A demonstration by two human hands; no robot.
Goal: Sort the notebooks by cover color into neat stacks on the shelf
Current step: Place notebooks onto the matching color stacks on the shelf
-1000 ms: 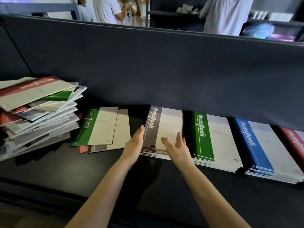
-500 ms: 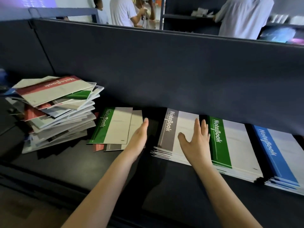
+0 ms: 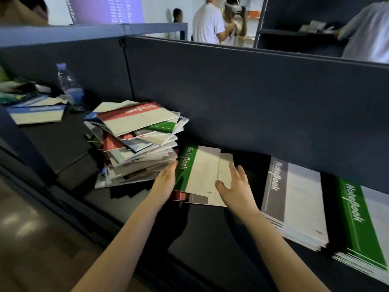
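- The left grip point(image 3: 165, 182) is wide, fingers straight and held edge-on, touching the left edge of the green notebook point(image 3: 200, 165)
- The right grip point(image 3: 236, 190) is wide too, fingers spread and holding nothing, laid over the right edge of the same small heap
- Between the 2 grips the green notebook lies on top, with a grey notebook point(image 3: 197, 199) and a red notebook point(image 3: 179, 195) showing beneath it on the near side
- Just left of the left grip rises the mixed pile point(image 3: 136, 142), askew, with a red-banded cover on top
- Right of the right grip, apart from it, lies the grey stack point(image 3: 294, 199), and beyond that the green stack point(image 3: 362, 224), both on the shelf point(image 3: 210, 245)
- Well left of the left grip a water bottle point(image 3: 70, 85) stands, and a blue notebook point(image 3: 35, 112) lies flat
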